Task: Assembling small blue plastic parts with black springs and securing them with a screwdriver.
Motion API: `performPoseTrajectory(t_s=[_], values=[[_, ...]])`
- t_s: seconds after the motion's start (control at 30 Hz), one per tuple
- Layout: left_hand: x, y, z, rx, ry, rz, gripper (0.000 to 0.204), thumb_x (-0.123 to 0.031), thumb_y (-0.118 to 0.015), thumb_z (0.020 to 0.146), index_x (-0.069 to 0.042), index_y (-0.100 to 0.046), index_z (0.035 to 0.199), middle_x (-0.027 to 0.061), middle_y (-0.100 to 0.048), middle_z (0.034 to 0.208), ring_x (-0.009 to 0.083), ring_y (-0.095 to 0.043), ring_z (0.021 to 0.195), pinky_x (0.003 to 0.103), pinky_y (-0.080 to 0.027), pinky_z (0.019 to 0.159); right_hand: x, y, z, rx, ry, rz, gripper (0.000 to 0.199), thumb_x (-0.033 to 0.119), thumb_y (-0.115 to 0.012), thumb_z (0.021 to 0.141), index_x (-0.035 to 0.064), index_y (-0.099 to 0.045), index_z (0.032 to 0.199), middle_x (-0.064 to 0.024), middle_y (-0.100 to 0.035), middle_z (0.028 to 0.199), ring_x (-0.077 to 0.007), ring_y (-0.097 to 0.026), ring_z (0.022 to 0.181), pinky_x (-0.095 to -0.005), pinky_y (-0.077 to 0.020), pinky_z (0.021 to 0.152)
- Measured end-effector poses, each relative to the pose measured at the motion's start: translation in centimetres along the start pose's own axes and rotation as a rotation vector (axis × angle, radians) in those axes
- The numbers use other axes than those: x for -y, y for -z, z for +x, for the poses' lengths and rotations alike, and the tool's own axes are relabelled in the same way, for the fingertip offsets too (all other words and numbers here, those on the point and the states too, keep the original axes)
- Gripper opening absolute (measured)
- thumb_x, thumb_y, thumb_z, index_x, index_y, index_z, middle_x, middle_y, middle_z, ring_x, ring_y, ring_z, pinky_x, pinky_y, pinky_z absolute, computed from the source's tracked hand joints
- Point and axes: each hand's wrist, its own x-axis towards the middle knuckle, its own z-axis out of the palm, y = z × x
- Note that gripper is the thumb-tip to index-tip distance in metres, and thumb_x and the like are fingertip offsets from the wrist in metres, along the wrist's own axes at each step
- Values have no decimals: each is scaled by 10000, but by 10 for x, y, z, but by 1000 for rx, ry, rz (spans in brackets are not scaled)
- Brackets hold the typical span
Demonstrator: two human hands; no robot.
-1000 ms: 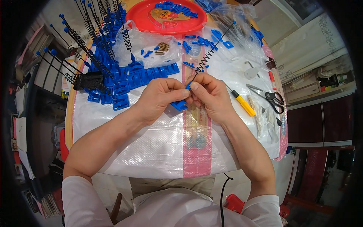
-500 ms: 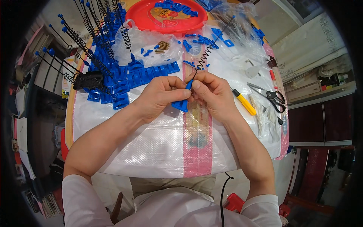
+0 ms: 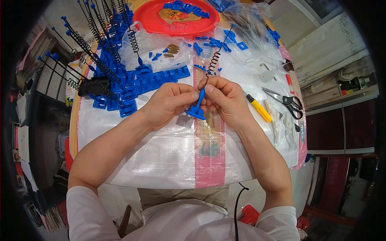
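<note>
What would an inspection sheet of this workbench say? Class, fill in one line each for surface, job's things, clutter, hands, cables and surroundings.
Surface: white woven sheet with a pink stripe covers the table.
Job's things: blue plastic base with a black spring rod rising from it, held between both hands.
Clutter: finished blue pieces, red tray, yellow screwdriver, scissors, clear bags.
Hands: left hand and right hand pinch the piece.
Cables: black cord by the lap.
Surroundings: cabinets right, shelves left.

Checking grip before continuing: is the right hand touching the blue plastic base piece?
Touching. The head view shows the right hand fingertips pinching the stem of the blue plastic base piece.
</note>
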Motion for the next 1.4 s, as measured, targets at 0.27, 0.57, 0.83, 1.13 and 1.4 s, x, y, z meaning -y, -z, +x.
performPoseTrajectory(t_s=[0.27,0.57,0.83,1.13,1.4], values=[[1,3,1,11,-39,39,241,-179,-605,962,47,-650,1032,103,-696,933,146,-670,863,282,-530,823,5,-1,-1,36,-17,-10,173,140,-573,977,9,-639,1071,-13,-629,764,-40,-536,628,-177,-377,555],[-1,-1,-1,-34,-13,55,180,-172,-628,933,4,-650,961,74,-673,907,141,-639,867,286,-494,807,5,-5,-2,38,19,-24,193,110,-618,938,1,-618,1098,-10,-602,806,-44,-502,635,-181,-363,547],[-1,-1,0,-26,-13,44,193,-161,-626,939,19,-645,1009,87,-683,932,145,-652,887,290,-508,833,5,-5,-2,43,12,-42,177,112,-602,950,8,-621,1091,0,-599,799,-38,-486,627,-179,-355,546],[0,0,1,-16,-28,57,262,-183,-639,947,48,-654,1068,83,-700,949,120,-655,872,253,-508,821,5,0,-1,31,-17,-45,167,153,-580,977,10,-635,1043,-15,-623,767,-38,-531,618,-185,-391,563],[1,-2,0,-30,-56,76,252,-166,-629,949,52,-644,1075,71,-687,944,120,-640,888,251,-502,833,6,-6,-2,-55,68,-12,148,154,-623,960,17,-651,1008,12,-604,761,-31,-508,639,-187,-383,569]])
